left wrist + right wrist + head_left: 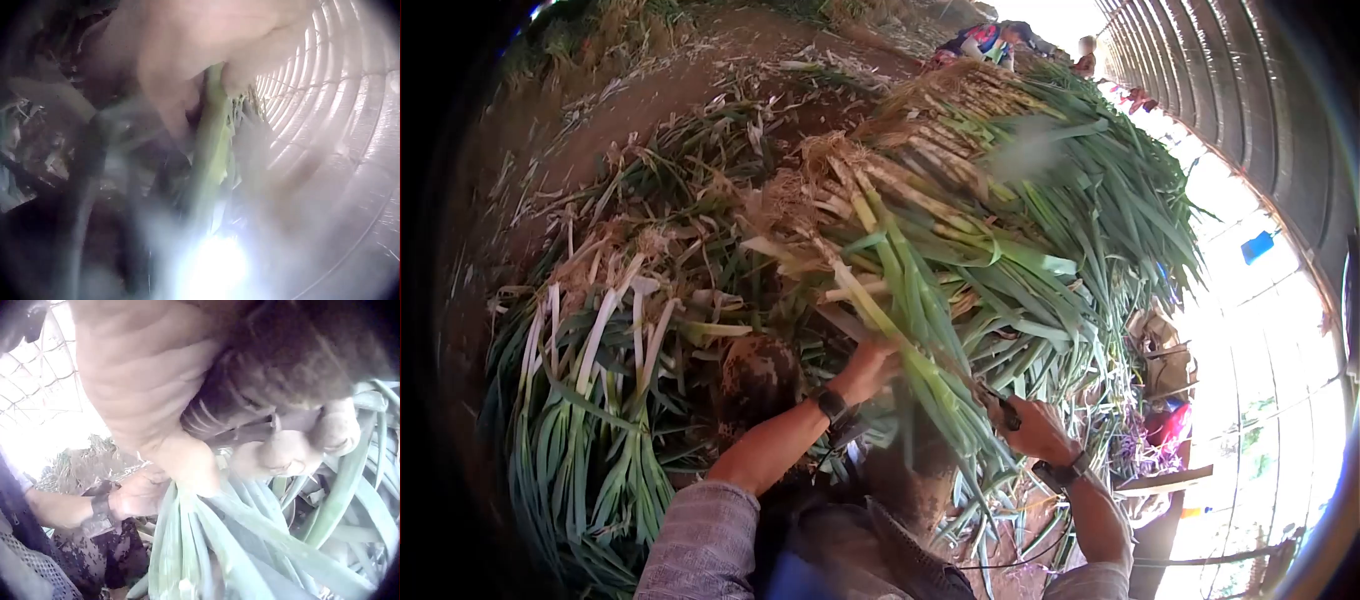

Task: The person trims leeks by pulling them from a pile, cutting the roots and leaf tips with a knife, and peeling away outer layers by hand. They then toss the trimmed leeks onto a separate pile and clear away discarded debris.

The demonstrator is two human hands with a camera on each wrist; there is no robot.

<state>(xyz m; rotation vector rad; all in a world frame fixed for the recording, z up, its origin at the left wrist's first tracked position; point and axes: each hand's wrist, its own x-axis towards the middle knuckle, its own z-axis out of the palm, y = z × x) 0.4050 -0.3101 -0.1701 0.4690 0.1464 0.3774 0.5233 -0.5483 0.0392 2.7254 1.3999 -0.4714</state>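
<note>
My left hand point(868, 368) grips a leek point(878, 315) in the middle of the head view, its roots pointing up and away and its green leaves fanning down to the right. In the left wrist view the fingers close around the pale green stalk point(212, 137). My right hand point(1040, 432) holds a dark-handled knife point(1006, 412) beside those leaves. Its fingers wrap the dark handle in the right wrist view, where the thumb point(187, 465) lies against the leaves point(187, 544). Leaves partly cover the left hand in the head view.
A large heap of leeks point(1100, 190) spreads ahead and to the right. Another bunch of leeks point(590, 370) lies at the left. Trimmed leaves litter the soil point(640, 105). Another person point(990, 42) bends behind the heap. A ribbed sheet wall point(1260, 110) curves along the right.
</note>
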